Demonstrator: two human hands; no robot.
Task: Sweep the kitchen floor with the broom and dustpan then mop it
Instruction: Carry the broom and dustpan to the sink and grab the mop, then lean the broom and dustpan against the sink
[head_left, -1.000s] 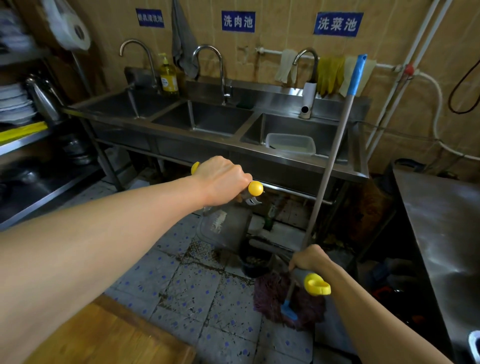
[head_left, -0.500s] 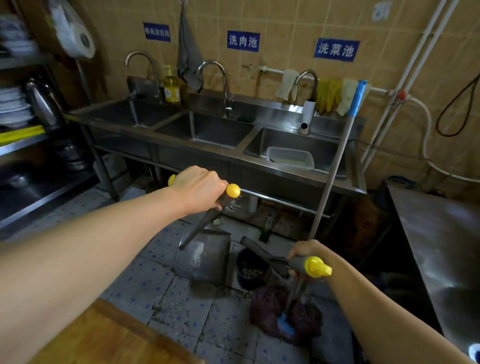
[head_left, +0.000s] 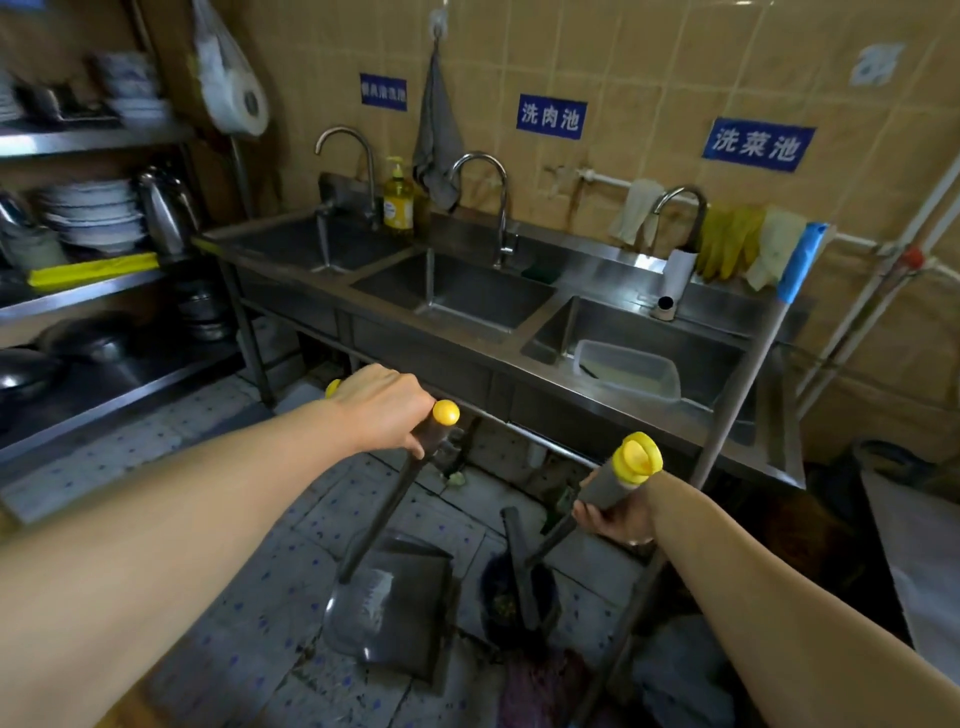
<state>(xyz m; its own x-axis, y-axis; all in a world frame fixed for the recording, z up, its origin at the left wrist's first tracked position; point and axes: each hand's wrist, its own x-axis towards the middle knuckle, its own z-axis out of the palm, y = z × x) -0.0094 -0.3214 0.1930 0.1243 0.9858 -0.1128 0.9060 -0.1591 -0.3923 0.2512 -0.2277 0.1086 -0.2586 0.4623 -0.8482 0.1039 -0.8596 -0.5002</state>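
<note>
My left hand (head_left: 382, 410) grips the yellow-capped top of the dustpan handle. The grey dustpan (head_left: 395, 608) hangs from it just above the tiled floor, below the hand. My right hand (head_left: 618, 512) grips the grey broom handle (head_left: 602, 491) just under its yellow cap; the dark broom head (head_left: 522, 577) points down beside the dustpan. A mop (head_left: 737, 400) with a metal pole and blue grip leans against the sink unit's right end, its reddish head (head_left: 540, 686) on the floor.
A steel triple sink (head_left: 467, 332) runs along the tiled wall ahead, with a plastic tub in the right basin. Steel shelves (head_left: 93, 291) with plates and pots stand at the left. A steel table (head_left: 924, 540) edges in at the right. A dark bucket (head_left: 498, 608) sits behind the broom head.
The view tilted up. My right hand lifted the broom handle higher, its cap now pointing up. The dustpan swung lower and nearer in my left hand.
</note>
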